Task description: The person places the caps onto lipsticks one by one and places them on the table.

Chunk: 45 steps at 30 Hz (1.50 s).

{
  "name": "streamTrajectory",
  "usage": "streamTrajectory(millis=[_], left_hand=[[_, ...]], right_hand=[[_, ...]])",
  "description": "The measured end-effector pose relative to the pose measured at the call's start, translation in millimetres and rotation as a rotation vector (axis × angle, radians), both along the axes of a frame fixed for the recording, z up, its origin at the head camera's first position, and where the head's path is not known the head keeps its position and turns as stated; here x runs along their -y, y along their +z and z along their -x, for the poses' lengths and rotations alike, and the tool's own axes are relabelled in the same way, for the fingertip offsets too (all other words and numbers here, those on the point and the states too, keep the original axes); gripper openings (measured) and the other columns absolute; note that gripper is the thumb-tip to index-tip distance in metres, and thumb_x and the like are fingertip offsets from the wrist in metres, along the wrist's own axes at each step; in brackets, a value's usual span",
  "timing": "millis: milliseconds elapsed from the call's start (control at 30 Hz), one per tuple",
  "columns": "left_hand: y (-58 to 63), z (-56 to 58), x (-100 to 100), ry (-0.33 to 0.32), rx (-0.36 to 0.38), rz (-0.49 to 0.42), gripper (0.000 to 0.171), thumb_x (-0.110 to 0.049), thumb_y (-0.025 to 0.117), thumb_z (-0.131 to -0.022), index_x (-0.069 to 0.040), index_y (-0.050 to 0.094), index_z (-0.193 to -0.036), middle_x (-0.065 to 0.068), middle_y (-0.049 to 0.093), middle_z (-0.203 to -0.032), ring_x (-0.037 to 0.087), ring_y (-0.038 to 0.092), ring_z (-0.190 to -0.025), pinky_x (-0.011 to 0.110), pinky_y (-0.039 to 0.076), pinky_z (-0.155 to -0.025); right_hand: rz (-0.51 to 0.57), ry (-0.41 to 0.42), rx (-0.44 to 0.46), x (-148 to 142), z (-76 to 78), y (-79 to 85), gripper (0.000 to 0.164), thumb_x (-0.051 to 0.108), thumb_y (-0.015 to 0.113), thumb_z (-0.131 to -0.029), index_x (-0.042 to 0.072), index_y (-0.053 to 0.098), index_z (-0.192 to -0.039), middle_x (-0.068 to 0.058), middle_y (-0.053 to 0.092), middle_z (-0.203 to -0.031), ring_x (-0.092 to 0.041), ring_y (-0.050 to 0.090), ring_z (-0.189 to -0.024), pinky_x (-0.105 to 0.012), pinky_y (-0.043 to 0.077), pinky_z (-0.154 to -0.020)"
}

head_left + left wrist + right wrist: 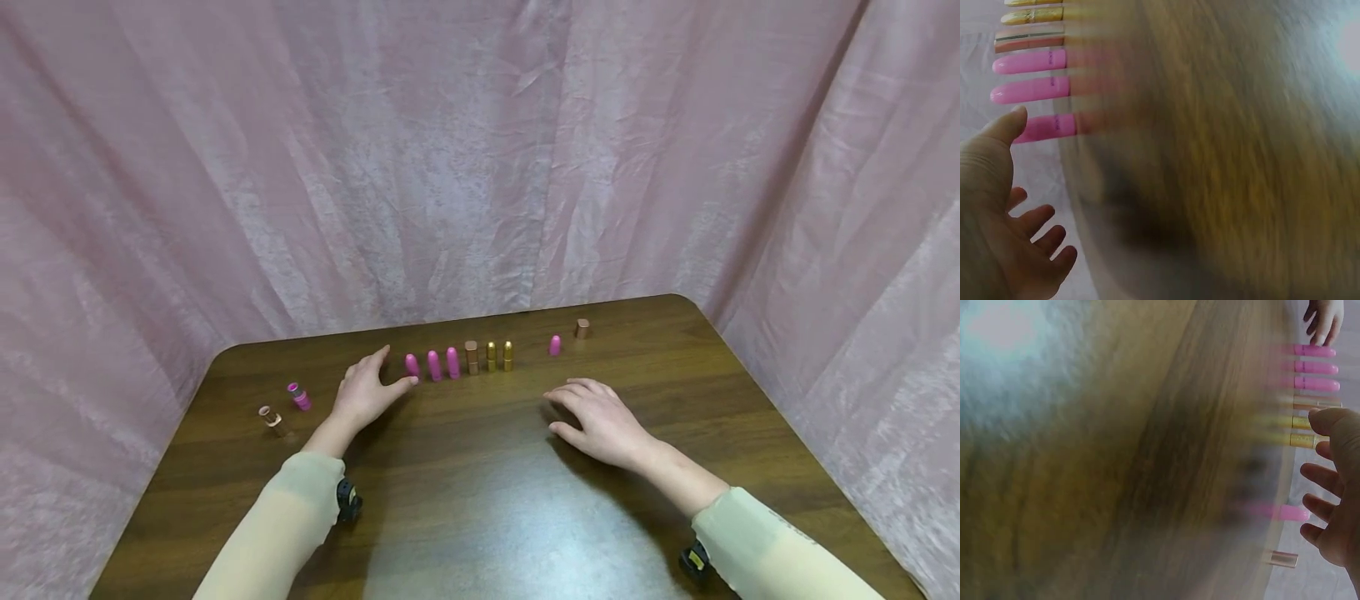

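My left hand (366,393) is beside the left end of a row of lipstick tubes, fingers spread and thumb extended. Its thumb overlaps the leftmost pink lipstick (1054,127) in the left wrist view. Two more pink lipsticks (434,367) (453,363), a rose-gold lipstick (472,358) and two slim gold lipsticks (491,357) (507,357) continue the row, all upright. My right hand (603,423) hovers over the table in front and to the right of the row, fingers loosely bent and holding nothing.
On the left stand an uncapped pink lipstick base (300,398) and an uncapped rose-gold base (273,421). A pink cap (555,345) and a rose-gold cap (582,328) stand at the back right. The brown wooden table (465,483) backs onto a pink velvet curtain (450,167).
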<state>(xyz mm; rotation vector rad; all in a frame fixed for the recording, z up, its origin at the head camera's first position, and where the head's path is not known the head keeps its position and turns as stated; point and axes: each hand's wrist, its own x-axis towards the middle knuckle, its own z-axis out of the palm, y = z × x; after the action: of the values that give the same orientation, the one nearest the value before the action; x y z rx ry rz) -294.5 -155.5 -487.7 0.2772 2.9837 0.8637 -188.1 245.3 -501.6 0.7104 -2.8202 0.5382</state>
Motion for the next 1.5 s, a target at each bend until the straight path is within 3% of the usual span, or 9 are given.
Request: streamTrajectory(millis=[200, 533, 767, 967, 1233, 1500], left_hand=[[10.7, -7.4, 7, -0.062, -0.037, 0.073, 0.1, -0.062, 0.068, -0.091, -0.014, 0.02, -0.165, 0.02, 0.026, -0.165, 0.046, 0.018, -0.15, 0.066, 0.014, -0.117], [31.1, -26.2, 7, -0.168, -0.162, 0.203, 0.102, -0.07, 0.063, -0.089, -0.02, 0.017, -0.165, 0.018, 0.017, -0.168, 0.04, 0.009, -0.154, 0.059, 0.002, -0.122], [50.5, -44.5, -11, -0.228, -0.282, 0.23, 0.102, -0.071, 0.064, -0.088, -0.019, 0.023, -0.164, 0.016, 0.021, -0.168, 0.037, 0.012, -0.154, 0.057, 0.005, -0.122], [59.9, -66.1, -38, -0.389, -0.379, 0.323, 0.097, -0.07, 0.062, -0.09, -0.018, 0.026, -0.164, 0.013, 0.022, -0.168, 0.034, 0.014, -0.155, 0.056, 0.008, -0.123], [50.0, -90.1, -89, -0.647, -0.42, 0.455, 0.089, -0.07, 0.053, -0.095, -0.021, 0.027, -0.164, 0.009, 0.022, -0.168, 0.03, 0.018, -0.154, 0.053, 0.011, -0.123], [23.0, -89.7, -141, -0.754, -0.334, 0.523, 0.087, -0.071, 0.05, -0.096, -0.023, 0.025, -0.164, 0.008, 0.019, -0.169, 0.03, 0.018, -0.155, 0.053, 0.012, -0.123]], right_hand=[[0.024, -0.044, 0.032, -8, 8.6, -1.1, 0.049, 0.035, 0.075, -0.094, 0.011, 0.064, -0.136, -0.007, 0.065, -0.134, -0.035, 0.051, -0.132, -0.059, 0.035, -0.11], [0.029, -0.088, 0.047, -21, 21.2, -0.1, 0.048, 0.031, 0.074, -0.094, 0.007, 0.065, -0.135, -0.011, 0.065, -0.133, -0.037, 0.053, -0.128, -0.06, 0.038, -0.106], [0.016, -0.127, 0.059, -27, 35.2, 4.8, 0.048, 0.03, 0.072, -0.096, 0.006, 0.064, -0.136, -0.013, 0.065, -0.134, -0.039, 0.052, -0.13, -0.06, 0.038, -0.106], [-0.003, -0.171, 0.098, -30, 56.3, 13.0, 0.049, 0.031, 0.07, -0.097, 0.006, 0.062, -0.138, -0.014, 0.063, -0.137, -0.04, 0.052, -0.129, -0.057, 0.039, -0.107], [-0.041, -0.202, 0.132, -26, 88.6, 23.3, 0.052, 0.028, 0.07, -0.097, 0.005, 0.057, -0.142, -0.021, 0.057, -0.143, -0.044, 0.05, -0.132, -0.059, 0.041, -0.105], [-0.152, -0.216, 0.182, -15, 115.9, 27.9, 0.055, 0.023, 0.072, -0.095, 0.003, 0.054, -0.144, -0.02, 0.06, -0.138, -0.042, 0.053, -0.127, -0.059, 0.043, -0.103]])
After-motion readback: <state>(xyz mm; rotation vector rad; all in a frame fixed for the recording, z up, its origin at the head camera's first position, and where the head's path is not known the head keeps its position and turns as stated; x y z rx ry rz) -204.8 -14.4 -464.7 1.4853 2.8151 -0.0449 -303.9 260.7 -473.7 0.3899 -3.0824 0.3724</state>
